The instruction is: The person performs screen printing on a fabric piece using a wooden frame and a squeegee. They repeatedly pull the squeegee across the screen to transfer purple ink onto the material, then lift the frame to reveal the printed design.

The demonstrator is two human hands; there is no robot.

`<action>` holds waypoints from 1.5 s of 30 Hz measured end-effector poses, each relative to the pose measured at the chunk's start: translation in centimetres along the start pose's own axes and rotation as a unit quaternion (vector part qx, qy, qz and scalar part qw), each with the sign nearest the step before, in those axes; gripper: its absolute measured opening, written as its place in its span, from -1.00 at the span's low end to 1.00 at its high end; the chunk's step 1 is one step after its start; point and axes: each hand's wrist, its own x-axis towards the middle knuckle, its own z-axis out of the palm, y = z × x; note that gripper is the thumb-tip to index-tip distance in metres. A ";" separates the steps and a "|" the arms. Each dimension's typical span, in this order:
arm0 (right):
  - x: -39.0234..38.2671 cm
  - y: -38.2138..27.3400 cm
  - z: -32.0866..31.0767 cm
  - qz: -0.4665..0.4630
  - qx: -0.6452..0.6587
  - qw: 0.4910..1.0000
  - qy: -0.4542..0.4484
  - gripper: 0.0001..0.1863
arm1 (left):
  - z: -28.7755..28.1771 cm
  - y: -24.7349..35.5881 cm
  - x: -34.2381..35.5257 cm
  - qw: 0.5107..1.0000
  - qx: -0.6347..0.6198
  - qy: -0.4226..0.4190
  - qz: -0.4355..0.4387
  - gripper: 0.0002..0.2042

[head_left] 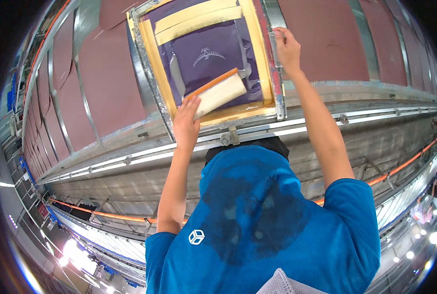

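A screen printing frame [167,110] edged with yellow tape lies on the long table in front of me. Its purple mesh [191,44] carries a pale curved design and grey, wet-looking smears along both sides. Slanting across the near part of the mesh is a squeegee [219,94] with a pale wooden handle and an orange blade edge. My left hand [186,125] is closed on its left end, the fingertips over the top. My right hand [288,53] grips the frame's right side near a metal piece, with the thumb partly hidden.
Dark reddish-brown sheets [110,78] are spread along the table on both sides, with metal strips between them. A metal rail [306,129] with small stops runs along the table's near edge. Behind me stands another long table with an orange line [101,210].
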 end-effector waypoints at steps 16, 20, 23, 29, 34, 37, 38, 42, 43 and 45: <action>1.4 -4.4 -2.4 -0.331 -0.237 0.906 -0.116 -0.64 | 1.0 -2.4 7.9 0.997 0.065 -0.019 0.039 -0.46; 4.3 -12.4 1.5 -0.289 -0.251 0.834 -0.398 -0.51 | -2.0 -3.6 18.0 0.985 0.101 -0.112 -0.081 -0.49; 5.0 -7.4 5.4 -0.287 -0.239 0.884 -0.283 -0.54 | -1.3 -3.5 20.7 0.999 0.049 -0.010 -0.015 -0.62; -8.2 -4.6 1.1 -0.248 -0.182 0.922 -0.234 -0.48 | 1.8 -1.8 8.9 0.998 0.054 -0.015 0.022 -0.41; -8.8 -6.4 -0.2 -0.246 -0.235 0.901 -0.269 -0.52 | 0.9 -1.4 8.0 0.999 0.020 -0.022 0.034 -0.53; -0.8 -6.5 3.0 -0.272 -0.236 0.898 -0.251 -0.57 | -1.9 -2.2 16.2 0.998 0.034 -0.058 -0.010 -0.60; 1.5 -6.9 4.3 -0.245 -0.282 0.889 -0.264 -0.56 | -2.7 -2.0 19.2 0.988 0.077 -0.114 -0.073 -0.62; 4.0 -7.9 6.2 -0.277 -0.267 0.897 -0.217 -0.60 | -1.1 -4.6 21.4 0.990 0.133 -0.036 0.005 -0.56; 1.8 -7.3 5.6 -0.264 -0.283 0.892 -0.232 -0.57 | -0.9 -3.8 20.1 0.988 0.148 -0.044 -0.012 -0.56; -3.1 -5.6 4.1 -0.261 -0.289 0.890 -0.239 -0.48 | 0.0 -2.8 15.4 0.997 0.075 -0.026 -0.006 -0.56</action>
